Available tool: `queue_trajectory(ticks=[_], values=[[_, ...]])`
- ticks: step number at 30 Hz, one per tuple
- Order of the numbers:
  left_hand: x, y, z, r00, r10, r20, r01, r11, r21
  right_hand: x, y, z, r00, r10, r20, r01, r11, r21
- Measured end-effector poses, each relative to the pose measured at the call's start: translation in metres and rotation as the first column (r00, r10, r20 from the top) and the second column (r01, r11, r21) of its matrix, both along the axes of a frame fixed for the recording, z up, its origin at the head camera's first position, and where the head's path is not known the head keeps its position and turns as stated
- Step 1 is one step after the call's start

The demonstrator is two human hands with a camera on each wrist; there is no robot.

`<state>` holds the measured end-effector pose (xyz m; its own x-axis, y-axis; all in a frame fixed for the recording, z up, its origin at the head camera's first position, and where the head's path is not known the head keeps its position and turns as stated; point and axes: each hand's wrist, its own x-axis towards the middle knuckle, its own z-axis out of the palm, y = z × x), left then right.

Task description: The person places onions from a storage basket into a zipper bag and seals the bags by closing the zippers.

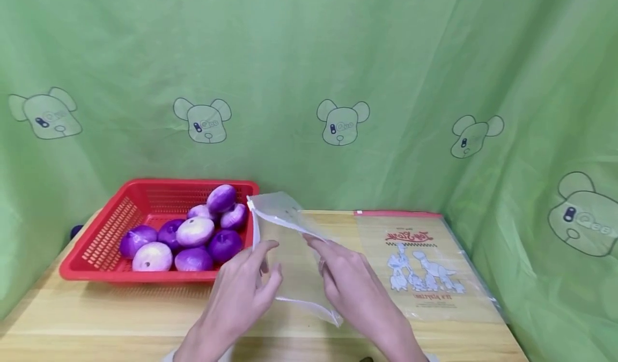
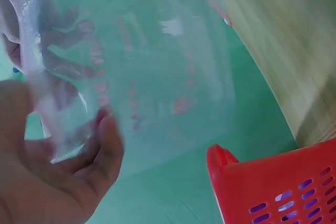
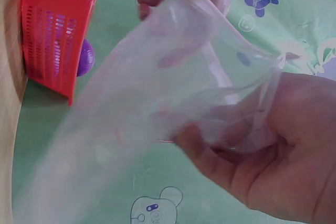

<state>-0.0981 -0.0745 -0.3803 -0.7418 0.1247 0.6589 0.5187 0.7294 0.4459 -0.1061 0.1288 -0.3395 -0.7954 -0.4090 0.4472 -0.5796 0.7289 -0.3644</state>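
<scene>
Between the hands, a clear slider zip bag (image 1: pixel 294 260) is held up with its mouth parted. The left hand (image 1: pixel 246 281) grips one side of the bag's mouth, and the left wrist view shows its fingers (image 2: pixel 107 140) curled at the plastic. On the other side, the right hand (image 1: pixel 354 281) holds the bag's edge between thumb and fingers, some of them seen through the film (image 3: pixel 220 124) in the right wrist view. Faint red print shows on the bag. Left of it stands a red plastic basket (image 1: pixel 96 273) with several purple-and-white onions (image 1: pixel 195 231).
Another clear bag (image 1: pixel 420 271) with a red zip strip and cartoon print lies flat at the right of the wooden table (image 1: pixel 120 319). A green curtain (image 1: pixel 289 56) with bear faces hangs behind and at both sides. A small dark object (image 1: pixel 367 359) shows at the front edge.
</scene>
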Motion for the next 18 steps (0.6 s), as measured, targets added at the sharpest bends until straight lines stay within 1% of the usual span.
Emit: queue_trajectory(ticks=[2,3,5,7,9,12,14,16,18], values=[[-0.001,0.0,-0.001,0.999,0.003,0.05,-0.001,1.0,-0.028,-0.001,0.001,0.0,0.999,-0.024,-0.036,0.022,0.998,-0.061],[-0.001,-0.001,-0.001,0.998,0.002,0.067,0.0,0.999,-0.037,-0.001,0.001,0.001,0.998,-0.041,-0.039,0.037,0.995,-0.094],[-0.001,-0.001,-0.001,0.996,0.008,0.086,-0.004,0.999,-0.047,-0.002,0.003,0.001,0.997,-0.074,-0.039,0.067,0.987,-0.149],[-0.001,-0.002,-0.001,0.996,0.021,0.086,-0.016,0.998,-0.067,-0.002,0.005,0.003,0.995,-0.099,-0.033,0.092,0.981,-0.168],[-0.001,-0.004,0.001,0.995,0.032,0.09,-0.024,0.996,-0.085,-0.002,0.008,0.005,0.992,-0.119,-0.033,0.114,0.985,-0.131],[0.0,-0.009,0.005,0.991,0.035,0.132,-0.022,0.994,-0.103,-0.001,0.014,0.01,0.988,-0.137,-0.07,0.133,0.99,-0.056],[0.0,-0.012,0.007,0.987,0.022,0.161,-0.006,0.995,-0.1,0.001,0.02,0.013,0.981,-0.149,-0.127,0.147,0.989,-0.027],[0.0,-0.015,0.01,0.984,-0.001,0.18,0.018,0.996,-0.088,0.002,0.026,0.017,0.969,-0.163,-0.186,0.16,0.987,-0.03],[0.001,-0.017,0.012,0.981,-0.045,0.19,0.058,0.996,-0.066,0.002,0.032,0.02,0.954,-0.166,-0.249,0.162,0.986,-0.036]])
